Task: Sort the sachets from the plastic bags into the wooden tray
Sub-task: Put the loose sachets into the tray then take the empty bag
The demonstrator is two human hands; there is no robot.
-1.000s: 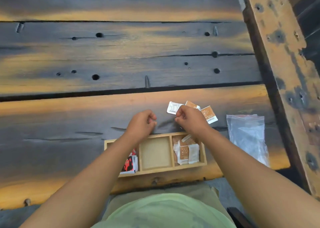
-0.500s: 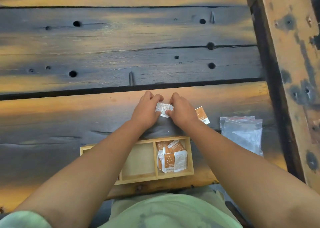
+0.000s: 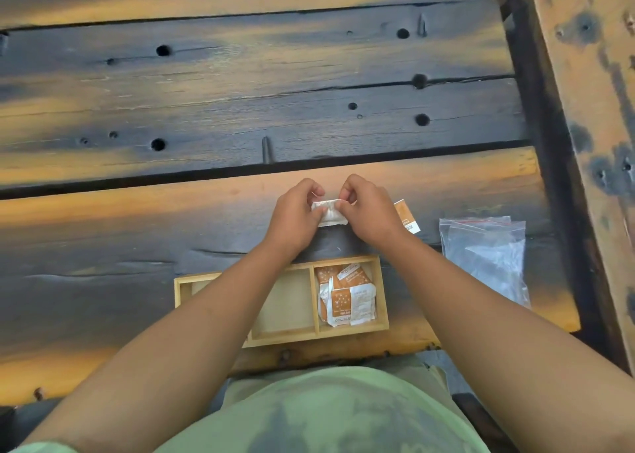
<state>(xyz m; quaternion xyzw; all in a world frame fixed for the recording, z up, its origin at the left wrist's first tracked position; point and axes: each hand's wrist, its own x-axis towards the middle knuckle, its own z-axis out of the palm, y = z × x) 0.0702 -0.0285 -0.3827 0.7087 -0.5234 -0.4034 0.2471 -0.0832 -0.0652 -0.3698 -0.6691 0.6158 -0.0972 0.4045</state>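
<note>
Since half a second back, both hands have lifted the white sachet (image 3: 328, 213) slightly and closed tighter on it; view otherwise steady.

Left to right. Wooden tray (image 3: 213, 278) at the counter's (image 3: 137, 239) near edge, my left forearm crossing its left compartment, contents hidden. Middle compartment looks bare. Right compartment holds a loose heap of orange sachets (image 3: 345, 296).

Left hand (image 3: 293, 218): fingers curled, thumb and fingertips pinching the white sachet's left end. Right hand (image 3: 369, 213): same pinch on the right end. Sachet spans between them, just above the counter, beyond the tray.

One orange sachet (image 3: 409, 217) lies flat just right of my right hand. Plastic bags (image 3: 488, 253) further right, flat, apparently emptied.

Handling: I judge the sachet very light, thin, soft and crinkly, film likely slick. Best held by the sealed end strips, not the filled middle. A one-hand pinch should carry it.
</note>
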